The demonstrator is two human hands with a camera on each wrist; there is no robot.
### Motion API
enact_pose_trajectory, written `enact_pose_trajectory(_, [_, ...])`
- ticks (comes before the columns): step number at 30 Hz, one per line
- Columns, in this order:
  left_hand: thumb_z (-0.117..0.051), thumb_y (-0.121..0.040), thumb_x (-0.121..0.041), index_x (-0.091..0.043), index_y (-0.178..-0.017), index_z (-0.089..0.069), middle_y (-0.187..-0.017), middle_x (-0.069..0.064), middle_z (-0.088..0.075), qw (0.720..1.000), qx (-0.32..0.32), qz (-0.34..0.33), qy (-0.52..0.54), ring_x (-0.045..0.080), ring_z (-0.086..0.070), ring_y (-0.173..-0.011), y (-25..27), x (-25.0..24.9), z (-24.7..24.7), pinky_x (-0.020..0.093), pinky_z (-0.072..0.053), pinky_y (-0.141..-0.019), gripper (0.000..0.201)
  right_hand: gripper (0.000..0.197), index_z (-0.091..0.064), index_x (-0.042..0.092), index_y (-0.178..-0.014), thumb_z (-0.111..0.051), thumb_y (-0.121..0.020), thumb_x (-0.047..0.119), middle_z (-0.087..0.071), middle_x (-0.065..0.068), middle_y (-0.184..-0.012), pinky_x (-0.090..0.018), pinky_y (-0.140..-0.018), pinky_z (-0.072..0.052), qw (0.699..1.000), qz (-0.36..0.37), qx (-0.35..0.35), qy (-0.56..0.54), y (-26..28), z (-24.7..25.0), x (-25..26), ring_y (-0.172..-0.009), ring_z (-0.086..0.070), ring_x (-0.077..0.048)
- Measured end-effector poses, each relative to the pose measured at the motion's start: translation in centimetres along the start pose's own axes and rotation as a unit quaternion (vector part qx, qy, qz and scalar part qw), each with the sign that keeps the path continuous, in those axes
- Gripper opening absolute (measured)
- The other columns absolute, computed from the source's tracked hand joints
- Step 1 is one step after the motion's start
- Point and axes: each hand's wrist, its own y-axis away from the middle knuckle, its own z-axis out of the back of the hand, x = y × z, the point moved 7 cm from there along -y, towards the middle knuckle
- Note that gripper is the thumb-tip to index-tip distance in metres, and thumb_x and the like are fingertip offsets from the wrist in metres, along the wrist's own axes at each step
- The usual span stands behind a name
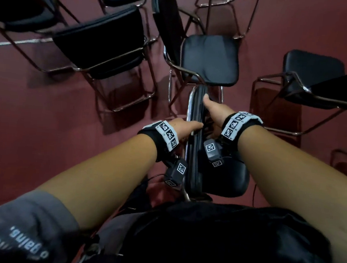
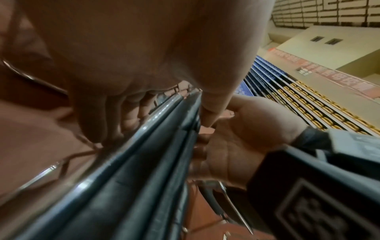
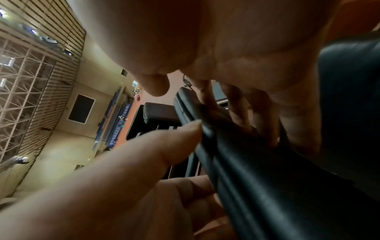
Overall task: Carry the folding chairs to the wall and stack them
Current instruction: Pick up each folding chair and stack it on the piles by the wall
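Chair (image 1: 195,154) folded near flat, held edge-up in front of the body, between the two forearms. Long axis runs straight away from the person, top rail farthest out, padded seat (image 1: 227,177) hanging off the right side close to the waist.

Left hand (image 1: 182,128) on the left edge: fingers curled round the chrome tube (image 2: 115,155), thumb laid over the top. Right hand (image 1: 213,113) further forward on the right edge: thumb pointing along the black back pad (image 3: 257,170), fingers hooked behind it. Both hands closed on the chair. Right hand nearer the far end, left nearer the middle.

Chair looks: chrome tube frame, black padded back and seat, seams running lengthwise.

Other chairs (image 1: 104,43) open on the red floor (image 1: 44,131) ahead; one open seat (image 1: 211,57) sits just beyond the far end of the held chair.

Judgement: carrying step in hand, no stack or nearby wall in view. Coming move turns on swinging the far end clear of that seat before walking.
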Motion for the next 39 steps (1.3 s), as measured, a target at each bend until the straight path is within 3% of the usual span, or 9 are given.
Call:
enact_pose_trajectory(4, [-0.072,-0.082,-0.055,-0.017,-0.097,-0.073,-0.084,0.002,-0.073,0.998,-0.058,0.002,-0.033,0.02,-0.07,-0.077,0.9,1.2,4.1,0.025,-0.05,-0.063,0.042,0.049,-0.066,0.017,-0.13,-0.049,-0.106,0.056,-0.073,-0.013,-0.11,-0.041,-0.07,-0.063,0.996,0.022,0.078,-0.039,-0.7,-4.5,0.3,-0.078,-0.074,-0.028])
enact_pose_trajectory(7, [-0.072,-0.087,-0.047,-0.009,-0.12,-0.073,-0.096,0.003,-0.071,0.993,-0.107,0.012,-0.047,0.019,-0.065,-0.076,1.6,2.6,7.0,0.024,-0.042,-0.055,0.051,0.043,-0.05,0.027,-0.153,-0.049,-0.111,0.023,-0.066,-0.009,-0.134,-0.029,-0.062,-0.053,0.988,0.043,0.14,-0.042,-1.7,-8.4,0.1,-0.085,-0.071,-0.023])
enact_pose_trajectory(10, [-0.074,-0.09,-0.045,-0.004,-0.132,-0.064,-0.102,0.006,-0.066,0.987,-0.148,0.044,-0.035,0.021,-0.062,-0.079,1.7,5.2,9.5,0.026,-0.044,-0.063,0.059,0.06,-0.04,0.032,-0.158,-0.036,-0.107,0.0,-0.06,0.003,-0.147,-0.034,-0.073,-0.052,0.975,0.053,0.213,-0.008,-3.6,-12.2,-0.5,-0.096,-0.072,-0.021])
enact_pose_trajectory(13, [-0.08,-0.086,-0.044,-0.005,-0.128,-0.068,-0.101,0.008,-0.071,0.985,-0.159,0.072,0.01,0.024,-0.068,-0.081,1.2,7.1,11.4,0.029,-0.051,-0.076,0.059,0.052,-0.05,0.029,-0.15,-0.036,-0.107,0.003,-0.076,0.011,-0.123,-0.034,-0.07,-0.058,0.972,0.033,0.232,-0.017,-6.1,-13.6,-1.6,-0.08,-0.077,-0.017])
enact_pose_trajectory(18, [-0.081,-0.086,-0.032,-0.002,-0.128,-0.065,-0.105,0.011,-0.071,0.973,-0.193,0.111,0.068,0.027,-0.068,-0.092,0.7,9.3,14.2,0.034,-0.052,-0.095,0.053,0.033,-0.061,0.019,-0.138,-0.05,-0.107,0.012,-0.081,-0.002,-0.102,-0.034,-0.057,-0.06,0.986,-0.011,0.165,-0.033,-8.4,-12.5,-3.2,-0.07,-0.076,-0.024])
enact_pose_trajectory(22, [-0.08,-0.081,-0.031,-0.001,-0.122,-0.068,-0.101,0.013,-0.075,0.962,-0.228,0.126,0.081,0.03,-0.072,-0.093,0.1,11.0,16.5,0.04,-0.054,-0.102,0.052,0.038,-0.067,0.008,-0.132,-0.058,-0.099,0.024,-0.071,-0.014,-0.13,-0.034,-0.085,-0.057,0.99,0.027,0.011,0.14,-10.1,-8.5,-3.6,-0.111,-0.071,-0.033])
enact_pose_trajectory(26, [-0.082,-0.073,-0.038,-0.003,-0.121,-0.071,-0.108,0.014,-0.076,0.96,-0.243,0.126,0.052,0.034,-0.073,-0.098,-0.4,11.8,18.8,0.044,-0.055,-0.101,0.06,0.048,-0.061,0.008,-0.132,-0.057,-0.087,0.021,-0.06,-0.017,-0.137,-0.042,-0.1,-0.052,0.964,0.009,-0.167,0.207,-10.2,-5.9,-5.7,-0.12,-0.061,-0.041])
enact_pose_trajectory(30, [-0.073,-0.093,-0.032,-0.001,-0.131,-0.067,-0.138,0.019,-0.064,0.971,-0.216,0.106,0.007,0.038,-0.059,-0.129,-0.5,10.8,19.2,0.041,-0.048,-0.108,0.049,0.061,-0.047,0.006,-0.135,-0.07,-0.081,0.023,-0.046,-0.013,-0.142,-0.047,-0.107,-0.048,0.942,-0.003,-0.269,0.2,-8.9,-7.6,-6.5,-0.128,-0.051,-0.038])
enact_pose_trajectory(39, [-0.082,-0.06,-0.035,-0.007,-0.104,-0.073,-0.091,0.013,-0.077,0.954,-0.24,0.146,0.104,0.036,-0.075,-0.083,-0.3,12.1,19.1,0.047,-0.06,-0.093,0.053,0.072,-0.043,0.006,-0.139,-0.075,-0.081,0.035,-0.042,-0.014,-0.141,-0.044,-0.104,-0.046,0.912,-0.095,-0.304,0.26,-8.2,-6.9,-5.5,-0.124,-0.05,-0.036])
